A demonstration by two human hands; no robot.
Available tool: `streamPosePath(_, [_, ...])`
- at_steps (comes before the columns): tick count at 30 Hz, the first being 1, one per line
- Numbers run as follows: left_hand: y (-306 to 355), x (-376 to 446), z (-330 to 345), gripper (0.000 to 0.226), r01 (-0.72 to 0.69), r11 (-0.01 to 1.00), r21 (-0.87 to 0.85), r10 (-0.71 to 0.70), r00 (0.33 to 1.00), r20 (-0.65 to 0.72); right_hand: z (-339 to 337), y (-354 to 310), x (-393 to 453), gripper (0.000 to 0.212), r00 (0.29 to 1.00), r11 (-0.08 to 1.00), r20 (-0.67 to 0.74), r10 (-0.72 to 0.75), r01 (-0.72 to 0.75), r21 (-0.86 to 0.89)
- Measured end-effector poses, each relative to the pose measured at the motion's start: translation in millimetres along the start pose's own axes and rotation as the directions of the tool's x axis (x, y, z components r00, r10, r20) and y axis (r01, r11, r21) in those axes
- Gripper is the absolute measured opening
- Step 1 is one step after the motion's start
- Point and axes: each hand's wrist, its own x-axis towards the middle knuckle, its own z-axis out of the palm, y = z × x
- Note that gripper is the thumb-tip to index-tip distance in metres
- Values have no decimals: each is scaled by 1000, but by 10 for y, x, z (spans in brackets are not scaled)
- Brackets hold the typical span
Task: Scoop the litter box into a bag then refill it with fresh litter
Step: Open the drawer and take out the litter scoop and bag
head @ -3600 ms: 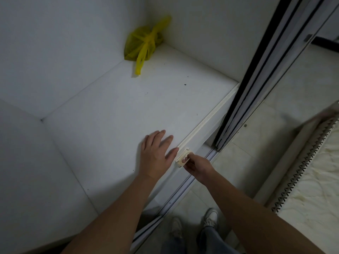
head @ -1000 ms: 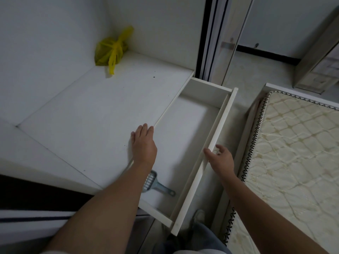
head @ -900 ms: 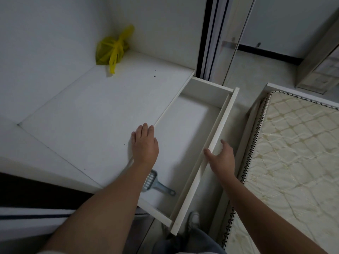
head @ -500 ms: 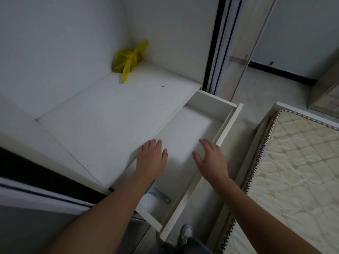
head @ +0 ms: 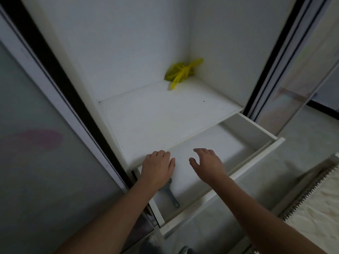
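At frame centre a shelf [head: 165,116] sits inside the wardrobe, with a tied bag [head: 180,72] in its far right corner. Below and right of it an open drawer [head: 256,162] juts out; a scoop [head: 169,193] lies in its lower left end. A mattress [head: 315,208] fills the lower right.

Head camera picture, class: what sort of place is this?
Probably a bedroom, at a built-in wardrobe: a white shelf above an open drawer, a sliding door, and a mattress alongside.
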Motion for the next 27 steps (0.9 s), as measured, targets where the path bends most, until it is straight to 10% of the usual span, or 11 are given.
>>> streamPosePath(27, [-34, -848, 98, 56, 266, 958, -105, -246, 953, 176, 633, -397, 28, 42, 903, 951, 356, -240, 292, -99])
